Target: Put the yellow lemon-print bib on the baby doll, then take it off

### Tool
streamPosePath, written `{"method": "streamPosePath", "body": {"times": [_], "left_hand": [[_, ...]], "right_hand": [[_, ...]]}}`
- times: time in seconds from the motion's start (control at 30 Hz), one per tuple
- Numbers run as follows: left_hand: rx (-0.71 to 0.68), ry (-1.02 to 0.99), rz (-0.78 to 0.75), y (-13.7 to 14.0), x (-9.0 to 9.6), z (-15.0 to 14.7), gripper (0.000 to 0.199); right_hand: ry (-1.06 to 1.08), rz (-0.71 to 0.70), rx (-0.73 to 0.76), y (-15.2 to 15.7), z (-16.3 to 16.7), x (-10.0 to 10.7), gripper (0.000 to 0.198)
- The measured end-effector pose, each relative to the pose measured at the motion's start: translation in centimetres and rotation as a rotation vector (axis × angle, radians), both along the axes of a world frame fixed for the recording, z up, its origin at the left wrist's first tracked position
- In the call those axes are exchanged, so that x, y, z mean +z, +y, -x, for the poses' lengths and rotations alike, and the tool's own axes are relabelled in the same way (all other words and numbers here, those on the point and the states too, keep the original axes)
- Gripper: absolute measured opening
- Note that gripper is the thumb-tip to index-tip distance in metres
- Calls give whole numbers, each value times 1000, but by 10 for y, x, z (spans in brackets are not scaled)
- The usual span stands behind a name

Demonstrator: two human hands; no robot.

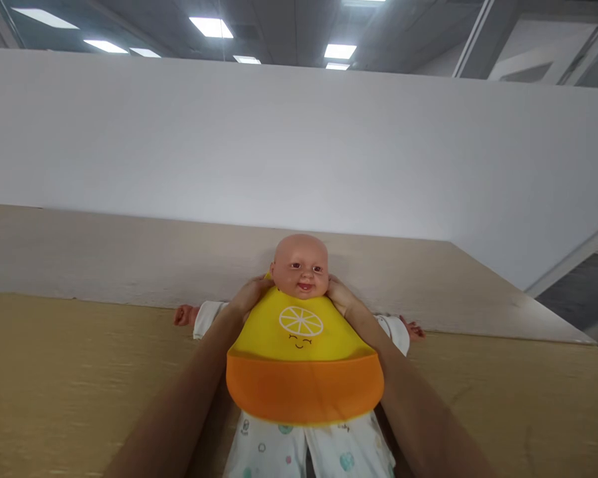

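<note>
A baby doll [300, 262] lies face up, its arms spread out to both sides. Over its chest is a bib [303, 342], yellow with a white citrus slice and a smiling face, with an orange catch pocket [303, 390] at the bottom. My left hand [252, 294] is closed at the left side of the doll's neck, where a bit of yellow strap shows by the fingers. My right hand [341, 297] is closed on the bib's neck part at the other side. The fingertips of both hands are hidden behind the neck.
The doll rests on a wooden surface [80, 378] with a paler board strip [104, 255] behind it. A white partition [279, 146] rises at the back. The doll's printed white trousers [274, 451] extend toward me. Ceiling lights show above.
</note>
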State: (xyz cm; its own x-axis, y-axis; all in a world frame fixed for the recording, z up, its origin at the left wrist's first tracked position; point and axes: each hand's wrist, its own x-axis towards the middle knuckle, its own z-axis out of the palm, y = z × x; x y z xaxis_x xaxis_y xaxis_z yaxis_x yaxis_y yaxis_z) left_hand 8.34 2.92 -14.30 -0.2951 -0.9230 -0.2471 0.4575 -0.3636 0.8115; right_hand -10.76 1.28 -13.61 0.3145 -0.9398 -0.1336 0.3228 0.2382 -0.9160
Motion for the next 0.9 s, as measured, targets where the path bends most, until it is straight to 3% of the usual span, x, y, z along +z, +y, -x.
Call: {"method": "streamPosePath", "body": {"times": [0.13, 0.3, 0.53, 0.67, 0.8, 0.9], "left_hand": [[-19, -7, 40, -2, -3, -2, 40], [-22, 82, 103, -2, -5, -6, 70], [133, 67, 109, 2, -1, -7, 95], [204, 48, 95, 6, 3, -7, 94], [265, 110, 180, 9, 4, -6, 99], [250, 113, 185, 9, 4, -6, 86]], "right_hand": [[-27, 15, 31, -10, 1, -12, 28], [-52, -12, 80, -11, 0, -16, 25], [-13, 21, 70, -13, 2, -19, 21], [-29, 27, 72, -12, 3, -19, 22], [-41, 25, 75, -12, 4, -19, 22], [-49, 36, 83, -13, 5, -20, 24]]}}
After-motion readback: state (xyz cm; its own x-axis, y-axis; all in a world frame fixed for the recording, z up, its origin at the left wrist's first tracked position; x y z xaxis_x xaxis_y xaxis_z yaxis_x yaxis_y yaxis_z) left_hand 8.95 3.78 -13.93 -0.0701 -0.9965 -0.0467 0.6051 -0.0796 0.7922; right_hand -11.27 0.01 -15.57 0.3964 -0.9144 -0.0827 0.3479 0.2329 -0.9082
